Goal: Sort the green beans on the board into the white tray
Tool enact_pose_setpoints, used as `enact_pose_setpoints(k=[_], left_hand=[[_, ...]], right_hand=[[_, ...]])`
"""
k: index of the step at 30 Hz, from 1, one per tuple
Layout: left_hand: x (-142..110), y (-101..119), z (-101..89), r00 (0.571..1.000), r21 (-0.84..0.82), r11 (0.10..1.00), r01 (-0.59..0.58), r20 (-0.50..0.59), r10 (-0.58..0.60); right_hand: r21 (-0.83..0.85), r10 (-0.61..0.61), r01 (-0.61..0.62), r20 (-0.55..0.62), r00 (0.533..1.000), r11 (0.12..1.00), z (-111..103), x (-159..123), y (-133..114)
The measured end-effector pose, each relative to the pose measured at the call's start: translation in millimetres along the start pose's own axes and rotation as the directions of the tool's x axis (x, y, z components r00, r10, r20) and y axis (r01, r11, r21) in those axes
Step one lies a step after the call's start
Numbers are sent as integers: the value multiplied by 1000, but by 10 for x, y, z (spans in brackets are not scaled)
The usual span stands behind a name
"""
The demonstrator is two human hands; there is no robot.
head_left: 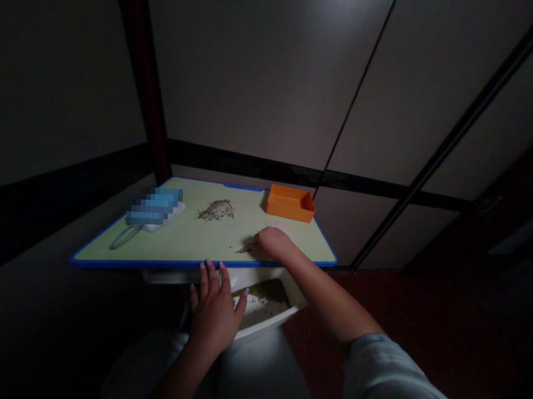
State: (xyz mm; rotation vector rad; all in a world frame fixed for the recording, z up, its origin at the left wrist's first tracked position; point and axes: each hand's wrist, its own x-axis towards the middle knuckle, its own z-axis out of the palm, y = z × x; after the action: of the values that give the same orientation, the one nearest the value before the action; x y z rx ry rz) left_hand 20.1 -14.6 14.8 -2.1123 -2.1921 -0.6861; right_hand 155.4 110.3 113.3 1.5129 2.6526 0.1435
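Head view: a heap of green grains (216, 209) is left on the blue-rimmed board (156, 259), more are held in the white tray (264, 329) below, a thin pick (246, 249) is pinched by the right hand (271, 243), and the left hand (213, 310) is spread open.

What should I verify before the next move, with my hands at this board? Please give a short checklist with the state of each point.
1. Thin pick held in the right hand, tip near the board surface: ok.
2. Left hand with fingers at the blue rim: ok.
3. Green-grey seed heap gathered on the cutting board: ok.
4. Orange box free of seeds: cannot tell, too dim.
5. Green material in the white tray fully in view: not ok, the left hand hides part.
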Motion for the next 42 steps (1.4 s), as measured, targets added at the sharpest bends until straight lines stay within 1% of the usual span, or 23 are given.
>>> enact_pose_setpoints(k=[2,4,7,8,10,11,13,15,16,17,21,24,29,34,38,42], left_hand=[[4,5,-6,1000,-2,1000,-1,-4,1],[7,9,-13,1000,0,1000,-1,-3,1],[5,8,-18,1000,8,1000,1,1,-1],[3,5,-16,1000,9,1000,1,0,-1],[-2,-6,-4,1000,11,1000,-6,-4,6],[-3,-13,5,1000,11,1000,-11,-8,11],[-3,-27,24,1000,13,1000,-20,-18,20],[0,-40,41,999,18,999,-28,-25,28],[2,-46,47,999,21,999,-36,-24,37],[4,-51,51,999,24,999,-38,-18,39],[4,-66,54,999,37,999,-37,-21,38],[2,-71,42,999,39,999,-36,-27,37],[9,-64,13,999,37,998,-42,-14,43],[4,-62,0,999,40,998,-40,-15,41],[0,-66,-7,999,51,998,-44,-9,45],[8,-78,13,997,53,996,-74,-24,75]], right_hand=[[6,1,0,-21,1000,1000,-19,0,14],[27,9,-7,-69,998,1000,-44,11,63],[108,44,-24,-185,982,994,-68,34,211],[142,72,-41,-224,972,989,-67,39,275],[209,152,-90,-304,941,974,-41,44,411],[248,210,-127,-347,914,960,-16,45,477],[342,327,-186,-425,844,921,54,51,591],[410,388,-199,-453,803,890,142,70,666],[428,410,-213,-446,795,879,186,86,685],[430,423,-232,-430,798,873,227,106,691],[375,447,-330,-286,848,866,329,223,619],[314,420,-340,-236,877,887,342,315,536],[279,390,-323,-236,890,904,332,439,473],[302,326,-252,-227,918,919,336,522,488],[320,284,-198,-248,926,926,388,500,517],[336,257,-163,-257,931,928,435,400,540]])
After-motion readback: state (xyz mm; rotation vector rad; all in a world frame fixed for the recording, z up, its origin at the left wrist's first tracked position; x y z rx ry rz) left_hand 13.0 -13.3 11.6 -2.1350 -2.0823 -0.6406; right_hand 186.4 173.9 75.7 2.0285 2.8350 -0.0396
